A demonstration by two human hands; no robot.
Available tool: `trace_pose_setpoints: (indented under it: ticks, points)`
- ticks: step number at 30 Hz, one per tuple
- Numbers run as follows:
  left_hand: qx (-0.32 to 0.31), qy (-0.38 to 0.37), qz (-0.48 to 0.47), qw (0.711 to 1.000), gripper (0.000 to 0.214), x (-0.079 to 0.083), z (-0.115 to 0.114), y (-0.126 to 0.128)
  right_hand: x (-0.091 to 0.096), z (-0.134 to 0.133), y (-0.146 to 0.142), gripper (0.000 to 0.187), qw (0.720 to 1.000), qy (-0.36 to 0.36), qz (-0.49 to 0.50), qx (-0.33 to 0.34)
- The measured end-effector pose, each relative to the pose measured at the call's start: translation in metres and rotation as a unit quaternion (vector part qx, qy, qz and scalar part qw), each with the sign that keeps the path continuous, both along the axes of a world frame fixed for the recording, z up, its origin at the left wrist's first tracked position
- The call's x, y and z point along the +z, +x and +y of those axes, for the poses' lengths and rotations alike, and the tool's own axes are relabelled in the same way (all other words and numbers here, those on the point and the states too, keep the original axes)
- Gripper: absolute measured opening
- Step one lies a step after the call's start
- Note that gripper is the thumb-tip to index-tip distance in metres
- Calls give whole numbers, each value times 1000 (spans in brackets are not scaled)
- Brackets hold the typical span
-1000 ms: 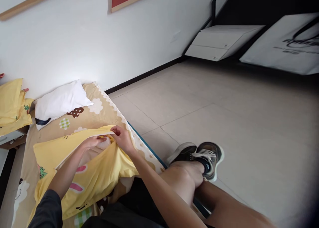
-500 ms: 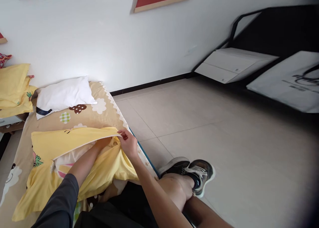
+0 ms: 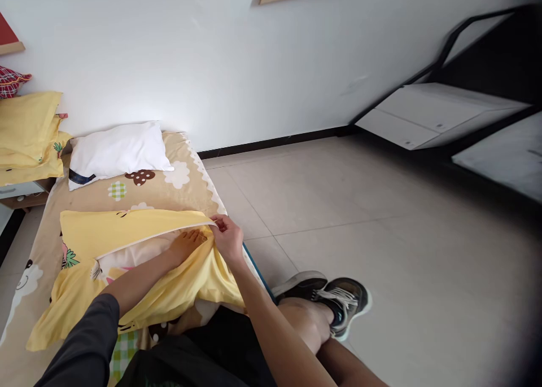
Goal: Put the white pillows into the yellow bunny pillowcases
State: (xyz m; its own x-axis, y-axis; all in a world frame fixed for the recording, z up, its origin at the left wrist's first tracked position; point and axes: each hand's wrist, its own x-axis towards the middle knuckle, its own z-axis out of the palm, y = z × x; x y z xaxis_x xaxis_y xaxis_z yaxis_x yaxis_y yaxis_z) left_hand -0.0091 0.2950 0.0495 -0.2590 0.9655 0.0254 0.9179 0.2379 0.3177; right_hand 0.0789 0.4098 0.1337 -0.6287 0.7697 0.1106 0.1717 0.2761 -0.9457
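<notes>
A yellow pillowcase (image 3: 127, 229) with cartoon prints lies on the bed in front of me, its open end facing right. My right hand (image 3: 228, 237) pinches the upper edge of that opening and holds it lifted. My left hand (image 3: 188, 245) reaches into the opening, fingers stretched flat on the pale pillow (image 3: 135, 254) inside. A white pillow (image 3: 116, 150) lies at the head of the bed, beyond the pillowcase.
The bed has a tan cartoon-print sheet (image 3: 169, 192) and runs along the left. Yellow pillows (image 3: 25, 133) are stacked on a stand at far left. My crossed legs and dark sneakers (image 3: 334, 299) rest over the tiled floor (image 3: 381, 218). A black-framed bed (image 3: 444, 110) stands at right.
My view has swung left and down a little. My left hand pushed deeper into the pillowcase, then drew back so that its fingers show again; my right hand keeps its hold on the edge.
</notes>
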Motion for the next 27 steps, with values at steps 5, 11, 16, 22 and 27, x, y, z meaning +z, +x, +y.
trace_pose_setpoints:
  ticks: [5, 11, 16, 22, 27]
  points:
    - [22, -22, -7, 999, 35, -15, 24, -7, -2, 3, 0, 31, 1000, -1, -9, 5]
    - [52, -24, -18, 998, 40, -13, 27, -4, -4, 8, 6, 29, 999, 22, -26, 12]
    - [69, 0, -3, 998, 43, -6, 6, 16, -2, 5, 12, 22, 997, 71, -28, -5]
    - [118, -43, -10, 992, 37, -9, -34, 31, 3, -3, 12, 19, 994, 105, -8, -22]
    - [76, -76, -56, 993, 32, 4, -67, 33, 5, -3, 15, 20, 994, 105, 1, -14]
